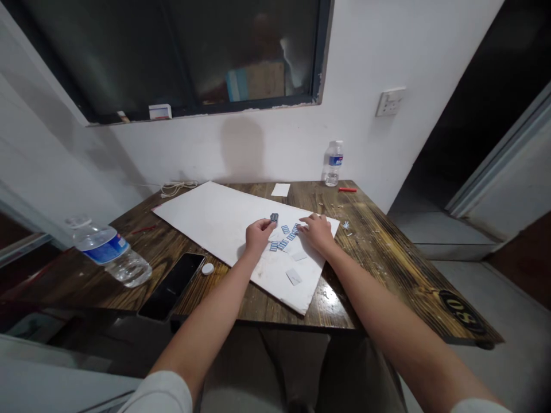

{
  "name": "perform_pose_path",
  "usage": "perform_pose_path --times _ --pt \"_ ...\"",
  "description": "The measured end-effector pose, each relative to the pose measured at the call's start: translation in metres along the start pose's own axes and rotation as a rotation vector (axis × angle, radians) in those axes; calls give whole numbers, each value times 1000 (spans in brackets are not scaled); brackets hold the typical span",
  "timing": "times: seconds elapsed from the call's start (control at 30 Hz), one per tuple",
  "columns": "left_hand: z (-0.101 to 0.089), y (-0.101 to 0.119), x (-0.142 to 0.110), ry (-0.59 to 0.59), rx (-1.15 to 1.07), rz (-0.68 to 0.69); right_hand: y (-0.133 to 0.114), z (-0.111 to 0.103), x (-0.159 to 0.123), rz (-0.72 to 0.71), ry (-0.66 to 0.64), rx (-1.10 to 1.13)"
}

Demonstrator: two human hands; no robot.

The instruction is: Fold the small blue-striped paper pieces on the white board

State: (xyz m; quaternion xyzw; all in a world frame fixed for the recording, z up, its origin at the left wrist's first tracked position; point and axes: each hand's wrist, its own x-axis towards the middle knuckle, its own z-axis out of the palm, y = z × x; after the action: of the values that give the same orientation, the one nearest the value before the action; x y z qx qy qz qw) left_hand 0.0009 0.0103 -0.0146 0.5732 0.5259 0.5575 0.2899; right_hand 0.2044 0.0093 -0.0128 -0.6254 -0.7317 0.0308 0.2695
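Note:
My left hand (259,235) is closed, with its thumb and fingertips pinching a small dark grey piece (274,217) whose kind I cannot make out. Palm down, my right hand (317,232) reaches its fingers out over the far end of a row of small blue-and-white striped pieces (282,244). Its fingertips appear to touch one of them. Another striped piece (284,229) lies apart from the row, between the hands. All of these are on a white board (224,226). Two small paper pieces (294,277) lie on its near part.
The board rests on a dark wooden table (387,287). On the left are a water bottle (114,252), a phone (172,287) and a white cap (208,269). Farther back stand a second bottle (334,163), a red stick-like object (347,190), a white card (280,190) and a cable (176,187).

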Motion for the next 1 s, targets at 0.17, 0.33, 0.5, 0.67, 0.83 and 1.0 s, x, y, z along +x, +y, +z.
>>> perform_pose_path --times 0.17,0.33,0.5,0.67,0.83,1.0 --pt "2 -6 2 4 -29 -40 -8 8 1 0 -75 -75" --pt "5 -12 4 -9 -49 -29 -7 8 3 9 -17 20" --pt "4 -10 2 -32 -62 -23 -5 5 7 1 39 163" --pt "3 -5 -1 -45 29 -46 -7 1 12 -25 56 524" --pt "6 -1 -6 -155 -10 -56 -17 -4 6 -163 102 474" --pt "8 -3 -6 -207 -52 -51 -21 -4 1 -198 129 387"
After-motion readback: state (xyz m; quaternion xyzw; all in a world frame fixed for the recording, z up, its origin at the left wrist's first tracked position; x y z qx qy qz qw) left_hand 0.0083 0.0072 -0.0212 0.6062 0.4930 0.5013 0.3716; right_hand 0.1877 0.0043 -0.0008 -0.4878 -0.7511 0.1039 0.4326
